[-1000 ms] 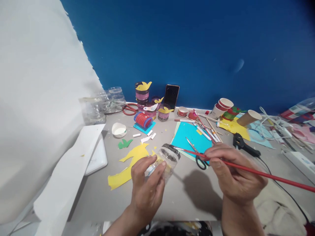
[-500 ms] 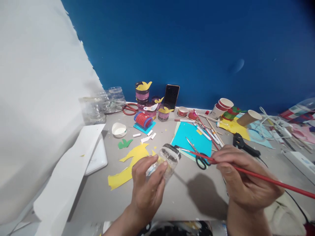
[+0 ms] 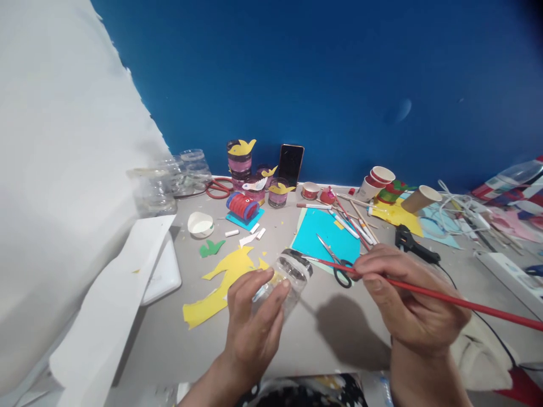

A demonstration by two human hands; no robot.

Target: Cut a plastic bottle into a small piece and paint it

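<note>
My left hand (image 3: 257, 316) is closed around a clear plastic cup (image 3: 299, 282), tilted above the table, with black paint around its rim end. In my right hand (image 3: 411, 299) a long red paintbrush (image 3: 445, 296) is pinched between thumb and fingers. The brush tip points left and meets the black band on the cup. Behind the brush lie black-handled scissors (image 3: 341, 276) on a blue paper sheet (image 3: 314, 232). Yellow paper scraps (image 3: 231, 271) lie to the left of the cup, partly behind my left hand.
Painted cups with yellow paper fish (image 3: 241, 158) stand near a phone (image 3: 291, 164) at the wall. A red-and-blue roll (image 3: 242, 206) sits mid-table. A black glue gun (image 3: 416, 243), paper cups (image 3: 375, 182) and a power strip (image 3: 504, 282) are on the right; white sheets (image 3: 110, 299) hang left.
My right hand has moved slightly left with the paintbrush, bringing its tip along the cup's black band. The left hand still grips the cup. The view has shifted slightly.
</note>
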